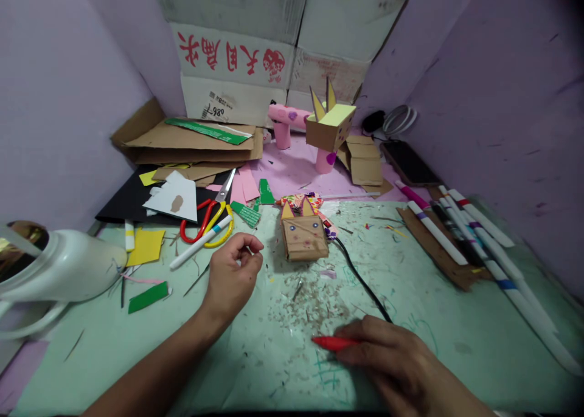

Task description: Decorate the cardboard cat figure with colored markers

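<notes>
My right hand [387, 353] is closed around a red marker [335, 343] low over the table, its tapered end pointing left. Most of the marker is hidden in my fingers. My left hand [235, 268] rests curled, thumb near the forefinger, with nothing seen in it. Just right of that hand is a small cardboard cat-like head [305, 237] with pointed ears, drawn eyes and pink spots. Behind it lies a flower-patterned piece [303, 201], and a black cord [362, 277] runs from there toward my right hand.
Red and yellow scissors [210, 219] and a white marker [201, 242] lie beyond my left hand. A white jug [68, 265] lies at left. More markers [483, 234] and a phone [410, 161] are at right. A pink figure with a cardboard head [331, 128] stands behind. Scraps litter the green table cover [274, 374].
</notes>
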Action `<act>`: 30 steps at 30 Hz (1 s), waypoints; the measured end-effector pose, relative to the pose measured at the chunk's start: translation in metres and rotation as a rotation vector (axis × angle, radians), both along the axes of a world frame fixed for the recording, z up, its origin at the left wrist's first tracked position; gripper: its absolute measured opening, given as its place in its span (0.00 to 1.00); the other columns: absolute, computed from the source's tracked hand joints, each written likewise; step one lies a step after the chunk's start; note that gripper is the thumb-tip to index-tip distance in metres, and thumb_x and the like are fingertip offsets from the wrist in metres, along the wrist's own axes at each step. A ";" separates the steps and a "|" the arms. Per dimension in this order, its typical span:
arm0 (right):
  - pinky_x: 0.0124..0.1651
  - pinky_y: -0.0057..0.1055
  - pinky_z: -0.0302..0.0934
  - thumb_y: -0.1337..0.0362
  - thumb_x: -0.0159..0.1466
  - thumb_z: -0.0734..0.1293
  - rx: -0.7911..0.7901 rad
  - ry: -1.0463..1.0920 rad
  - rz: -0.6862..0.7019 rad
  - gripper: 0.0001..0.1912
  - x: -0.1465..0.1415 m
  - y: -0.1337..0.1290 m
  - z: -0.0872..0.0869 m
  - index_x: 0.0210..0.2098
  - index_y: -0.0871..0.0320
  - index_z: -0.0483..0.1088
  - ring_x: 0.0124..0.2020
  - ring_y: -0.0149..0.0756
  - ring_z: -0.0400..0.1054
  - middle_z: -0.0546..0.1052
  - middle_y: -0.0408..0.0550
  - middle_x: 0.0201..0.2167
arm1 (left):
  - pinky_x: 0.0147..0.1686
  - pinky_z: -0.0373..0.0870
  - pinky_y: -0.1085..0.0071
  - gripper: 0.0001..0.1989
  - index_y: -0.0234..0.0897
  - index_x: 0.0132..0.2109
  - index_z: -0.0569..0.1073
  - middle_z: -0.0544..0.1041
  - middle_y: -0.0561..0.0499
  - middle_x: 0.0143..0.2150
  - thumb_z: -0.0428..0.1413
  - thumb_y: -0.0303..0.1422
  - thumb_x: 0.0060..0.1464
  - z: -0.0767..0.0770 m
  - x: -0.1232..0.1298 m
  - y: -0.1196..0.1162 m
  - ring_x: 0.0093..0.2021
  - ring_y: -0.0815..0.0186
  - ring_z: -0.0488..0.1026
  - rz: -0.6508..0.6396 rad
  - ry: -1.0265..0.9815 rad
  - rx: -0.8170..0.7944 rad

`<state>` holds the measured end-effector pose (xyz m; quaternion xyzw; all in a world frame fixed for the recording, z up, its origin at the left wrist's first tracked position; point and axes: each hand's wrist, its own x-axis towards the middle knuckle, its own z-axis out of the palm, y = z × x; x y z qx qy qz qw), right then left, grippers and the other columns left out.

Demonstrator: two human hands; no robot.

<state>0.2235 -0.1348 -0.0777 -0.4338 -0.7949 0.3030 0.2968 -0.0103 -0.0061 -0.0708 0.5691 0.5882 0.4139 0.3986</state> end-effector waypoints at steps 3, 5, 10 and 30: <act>0.40 0.26 0.72 0.79 0.59 0.58 -0.075 0.043 -0.036 0.22 -0.007 0.007 0.008 0.44 0.51 0.73 0.39 0.31 0.77 0.80 0.45 0.39 | 0.21 0.57 0.74 0.04 0.38 0.27 0.72 0.66 0.57 0.18 0.56 0.32 0.39 0.000 0.000 0.000 0.19 0.71 0.59 0.006 -0.034 -0.022; 0.39 0.26 0.72 0.78 0.60 0.59 -0.138 0.047 -0.043 0.19 -0.011 0.012 0.013 0.41 0.52 0.74 0.37 0.32 0.77 0.80 0.45 0.37 | 0.21 0.56 0.74 0.04 0.37 0.26 0.72 0.65 0.58 0.18 0.57 0.31 0.38 0.000 0.000 0.000 0.19 0.71 0.58 0.012 -0.071 -0.046; 0.36 0.28 0.73 0.76 0.62 0.59 -0.218 0.068 -0.071 0.16 -0.014 0.017 0.016 0.36 0.53 0.76 0.34 0.34 0.77 0.81 0.46 0.33 | 0.19 0.52 0.76 0.06 0.36 0.27 0.71 0.65 0.58 0.20 0.60 0.31 0.36 0.002 0.000 0.000 0.19 0.74 0.55 0.004 -0.253 -0.152; 0.40 0.27 0.75 0.75 0.61 0.65 0.552 -0.010 -0.264 0.20 -0.072 0.042 -0.006 0.51 0.55 0.72 0.37 0.37 0.79 0.82 0.49 0.41 | 0.34 0.70 0.68 0.18 0.32 0.43 0.74 0.68 0.45 0.39 0.58 0.34 0.42 0.028 0.005 -0.016 0.32 0.65 0.65 0.170 -1.273 -0.538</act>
